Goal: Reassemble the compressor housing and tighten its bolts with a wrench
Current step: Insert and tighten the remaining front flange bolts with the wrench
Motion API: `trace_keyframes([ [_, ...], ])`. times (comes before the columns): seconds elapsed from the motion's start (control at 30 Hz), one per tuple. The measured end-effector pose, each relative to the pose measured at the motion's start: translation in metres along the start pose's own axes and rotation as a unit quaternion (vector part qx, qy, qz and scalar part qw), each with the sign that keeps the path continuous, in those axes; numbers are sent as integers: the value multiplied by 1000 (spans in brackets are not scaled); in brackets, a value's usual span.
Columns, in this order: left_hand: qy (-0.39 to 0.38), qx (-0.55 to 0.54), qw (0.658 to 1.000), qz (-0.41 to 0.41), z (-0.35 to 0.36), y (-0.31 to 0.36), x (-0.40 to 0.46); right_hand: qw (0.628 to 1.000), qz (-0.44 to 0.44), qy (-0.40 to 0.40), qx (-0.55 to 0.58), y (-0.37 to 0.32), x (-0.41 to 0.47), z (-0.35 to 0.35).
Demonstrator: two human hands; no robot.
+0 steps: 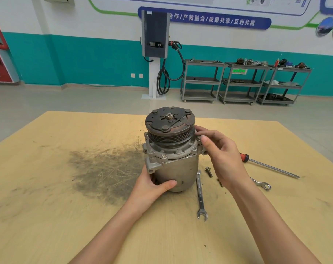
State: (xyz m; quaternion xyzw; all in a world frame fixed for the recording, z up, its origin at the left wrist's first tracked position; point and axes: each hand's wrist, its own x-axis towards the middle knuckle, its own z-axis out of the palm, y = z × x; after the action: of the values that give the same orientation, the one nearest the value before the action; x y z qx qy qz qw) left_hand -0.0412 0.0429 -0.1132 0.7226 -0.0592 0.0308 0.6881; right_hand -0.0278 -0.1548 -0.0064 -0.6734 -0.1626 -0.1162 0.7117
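Clearly the compressor (171,149) is a dense, rigid lump of cast metal: it stands upright on its end near the middle of the table (66,216), pulley and clutch plate (170,121) on top, and it should be heavy enough to stay put yet top-heavy enough to rock under a wrench. The left hand (154,184) wraps the lower barrel, thumb across the front, its grip curled round the smooth grey housing. That surface looks greasy, so the cast mounting ear just above the hand is probably the surer hold. The right hand (219,155) reaches to the flange at the right rim, fingertips pinching what seems to be a bolt head (199,138) there, likely starting it by hand. A loose bolt (208,172) lies just right of the compressor, beside a combination wrench (201,197). A second wrench (262,184) and a screwdriver (268,164) lie farther right.
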Motion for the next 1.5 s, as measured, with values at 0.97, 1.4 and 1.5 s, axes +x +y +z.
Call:
trace_keyframes([
  [0.97, -4, -9, 1000, 3, 2, 10, -4, 1000, 19, 11, -3, 0, 6, 1],
  [1.4, -1, -3, 1000, -2, 2, 8, -3, 1000, 9, -9, -4, 0, 3, 0],
  [1.5, 0, -4, 1000, -1, 2, 8, -3, 1000, 13, -8, -15, -4, 4, 2],
])
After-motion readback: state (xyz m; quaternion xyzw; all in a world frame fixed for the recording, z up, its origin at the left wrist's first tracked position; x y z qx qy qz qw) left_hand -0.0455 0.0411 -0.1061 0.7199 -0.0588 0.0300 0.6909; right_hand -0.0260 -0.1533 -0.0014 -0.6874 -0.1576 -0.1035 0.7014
